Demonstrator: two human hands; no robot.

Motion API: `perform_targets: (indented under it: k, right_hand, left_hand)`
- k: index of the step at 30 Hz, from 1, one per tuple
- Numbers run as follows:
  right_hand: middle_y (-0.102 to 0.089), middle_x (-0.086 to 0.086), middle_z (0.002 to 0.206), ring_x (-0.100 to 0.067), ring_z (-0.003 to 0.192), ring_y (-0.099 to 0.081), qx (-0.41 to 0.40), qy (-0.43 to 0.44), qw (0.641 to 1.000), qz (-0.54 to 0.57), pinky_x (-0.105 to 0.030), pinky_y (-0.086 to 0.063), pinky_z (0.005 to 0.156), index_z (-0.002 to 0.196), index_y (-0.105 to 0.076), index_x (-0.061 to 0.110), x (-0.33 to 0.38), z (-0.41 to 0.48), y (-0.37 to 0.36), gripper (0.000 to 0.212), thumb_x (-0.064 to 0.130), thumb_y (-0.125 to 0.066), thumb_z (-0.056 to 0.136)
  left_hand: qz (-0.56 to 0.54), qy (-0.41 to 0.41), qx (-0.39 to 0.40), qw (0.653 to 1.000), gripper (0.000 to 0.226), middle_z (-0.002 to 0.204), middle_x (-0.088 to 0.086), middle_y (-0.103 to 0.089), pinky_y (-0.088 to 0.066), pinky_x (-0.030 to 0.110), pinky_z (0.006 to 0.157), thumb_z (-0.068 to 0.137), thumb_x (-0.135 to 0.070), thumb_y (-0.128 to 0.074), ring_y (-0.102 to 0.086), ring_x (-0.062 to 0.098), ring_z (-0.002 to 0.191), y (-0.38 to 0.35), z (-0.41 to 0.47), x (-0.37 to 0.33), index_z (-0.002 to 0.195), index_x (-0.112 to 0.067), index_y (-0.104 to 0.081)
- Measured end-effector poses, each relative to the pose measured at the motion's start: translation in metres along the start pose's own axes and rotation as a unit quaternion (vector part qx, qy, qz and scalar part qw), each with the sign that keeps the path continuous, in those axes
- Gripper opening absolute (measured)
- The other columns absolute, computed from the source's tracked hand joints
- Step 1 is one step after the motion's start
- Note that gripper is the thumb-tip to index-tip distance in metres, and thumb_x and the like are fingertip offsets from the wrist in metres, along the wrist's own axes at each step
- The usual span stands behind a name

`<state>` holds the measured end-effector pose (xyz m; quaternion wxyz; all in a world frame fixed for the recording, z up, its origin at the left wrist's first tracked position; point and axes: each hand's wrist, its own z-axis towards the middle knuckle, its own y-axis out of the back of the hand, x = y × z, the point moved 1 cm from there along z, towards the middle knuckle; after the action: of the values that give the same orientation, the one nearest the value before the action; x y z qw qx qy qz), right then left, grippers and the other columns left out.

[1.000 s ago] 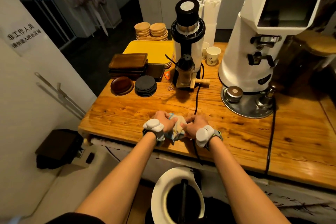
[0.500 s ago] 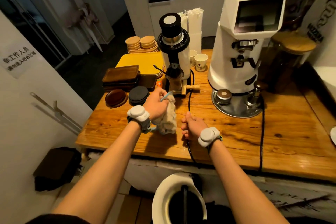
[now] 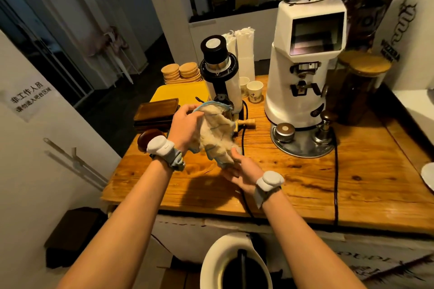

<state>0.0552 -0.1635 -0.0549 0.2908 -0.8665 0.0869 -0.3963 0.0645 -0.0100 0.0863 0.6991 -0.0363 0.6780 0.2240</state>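
Observation:
A cream cloth [image 3: 217, 135] with a blue edge hangs in the air above the wooden counter [image 3: 305, 178]. My left hand [image 3: 185, 124] grips its upper edge, raised in front of the small black and white grinder [image 3: 219, 73]. My right hand [image 3: 242, 169] is lower, palm up, and holds the cloth's bottom end with its fingers. Both wrists carry white bands.
A large white grinder [image 3: 305, 73] stands at the right on a metal base, with a tamper [image 3: 326, 124] beside it. Paper cups [image 3: 254, 90], yellow trays [image 3: 180, 95], dark trays [image 3: 157, 112] and wooden coasters [image 3: 180, 73] sit behind. Black cables [image 3: 335, 171] cross the counter. A white bin [image 3: 211, 263] stands below.
Both hands held the cloth on the counter. My left hand lifted it up and away, and my right hand, which had let go, now holds the hanging lower end.

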Motion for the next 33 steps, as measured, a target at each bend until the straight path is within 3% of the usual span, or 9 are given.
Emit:
perform_targets:
  k: [4, 8, 11, 14, 18, 24, 27, 30, 33]
  right_hand:
    - [-0.071, -0.009, 0.115, -0.022, 0.099, -0.067, -0.091, 0.085, 0.990, -0.067, -0.033, -0.055, 0.072, 0.107, -0.070, 0.017, 0.016, 0.000, 0.006, 0.027, 0.037, -0.059, 0.094]
    - [-0.071, -0.006, 0.112, -0.024, 0.102, -0.067, -0.147, 0.162, 0.971, -0.095, -0.044, -0.055, 0.091, 0.108, -0.070, 0.020, 0.030, -0.005, 0.013, 0.021, 0.031, -0.058, 0.095]
    - [-0.072, 0.001, 0.101, -0.024, 0.104, -0.066, -0.180, 0.220, 0.940, -0.188, -0.044, -0.053, 0.095, 0.098, -0.071, 0.025, 0.042, -0.014, 0.016, 0.014, 0.032, -0.060, 0.094]
    - [-0.073, -0.004, 0.096, -0.026, 0.099, -0.069, -0.169, 0.263, 0.919, -0.240, -0.044, -0.056, 0.089, 0.096, -0.068, 0.021, 0.051, -0.022, 0.017, 0.013, 0.031, -0.061, 0.094]
    - [-0.071, -0.012, 0.113, -0.023, 0.098, -0.069, -0.165, 0.233, 0.905, -0.315, -0.036, -0.057, 0.085, 0.119, -0.061, 0.006, 0.064, -0.024, 0.018, 0.045, 0.039, -0.066, 0.089]
    - [-0.045, -0.003, 0.144, -0.023, 0.129, -0.050, -0.078, 0.256, 0.864, -0.427, -0.044, -0.043, 0.108, 0.144, -0.034, 0.019, 0.080, -0.034, 0.025, 0.090, 0.031, -0.085, 0.071]
    - [-0.060, 0.000, 0.128, -0.022, 0.115, -0.061, -0.046, 0.278, 0.837, -0.468, -0.040, -0.055, 0.094, 0.128, -0.058, 0.019, 0.081, -0.034, 0.027, 0.065, 0.019, -0.086, 0.069]
    - [-0.069, 0.001, 0.110, -0.019, 0.103, -0.064, -0.088, 0.289, 0.811, -0.501, -0.040, -0.055, 0.090, 0.108, -0.072, 0.019, 0.078, -0.030, 0.028, 0.033, 0.017, -0.081, 0.076]
    - [-0.071, 0.006, 0.089, -0.016, 0.089, -0.064, -0.134, 0.300, 0.775, -0.539, -0.033, -0.053, 0.076, 0.089, -0.074, 0.024, 0.078, -0.028, 0.028, 0.009, 0.029, -0.075, 0.082]
  left_hand:
    - [0.086, 0.030, -0.050, 0.995, 0.012, 0.097, 0.001, -0.059, -0.042, 0.027, 0.065, 0.095, -0.021, -0.050, -0.054, 0.016, 0.084, 0.015, 0.002, 0.017, 0.102, -0.014, -0.057]
    - [0.187, 0.018, -0.064, 0.980, 0.033, 0.084, 0.006, -0.060, -0.035, 0.029, 0.071, 0.101, -0.030, -0.042, -0.052, 0.022, 0.082, 0.027, -0.003, 0.038, 0.087, -0.006, -0.061]
    - [0.202, 0.041, -0.083, 0.975, 0.030, 0.099, 0.007, -0.065, -0.037, 0.027, 0.073, 0.099, -0.028, -0.047, -0.056, 0.020, 0.086, 0.028, -0.009, 0.049, 0.106, -0.007, -0.067]
    - [0.164, 0.056, -0.113, 0.978, 0.029, 0.109, 0.007, -0.063, -0.051, 0.038, 0.078, 0.098, -0.028, -0.051, -0.062, 0.025, 0.094, 0.031, -0.016, 0.059, 0.121, -0.012, -0.058]
    - [0.131, -0.016, -0.013, 0.991, 0.026, 0.110, 0.000, -0.070, -0.057, 0.040, 0.085, 0.095, -0.027, -0.061, -0.066, 0.017, 0.099, 0.032, -0.022, 0.070, 0.119, -0.019, -0.066]
    - [0.159, -0.012, 0.044, 0.986, 0.030, 0.097, -0.013, -0.071, -0.058, 0.020, 0.069, 0.076, -0.033, -0.082, -0.067, 0.001, 0.088, 0.037, -0.023, 0.080, 0.103, -0.022, -0.075]
    - [0.213, -0.026, 0.035, 0.976, 0.026, 0.092, -0.010, -0.071, -0.050, 0.012, 0.058, 0.076, -0.035, -0.081, -0.065, 0.003, 0.081, 0.038, -0.025, 0.082, 0.097, -0.021, -0.076]
    - [0.257, -0.048, 0.008, 0.965, 0.020, 0.079, -0.011, -0.069, -0.042, 0.010, 0.050, 0.077, -0.043, -0.077, -0.061, 0.004, 0.071, 0.036, -0.028, 0.083, 0.081, -0.024, -0.074]
    - [0.296, -0.057, -0.011, 0.953, 0.026, 0.085, -0.004, -0.066, -0.046, 0.023, 0.064, 0.082, -0.048, -0.070, -0.059, 0.011, 0.083, 0.032, -0.026, 0.085, 0.074, -0.024, -0.069]
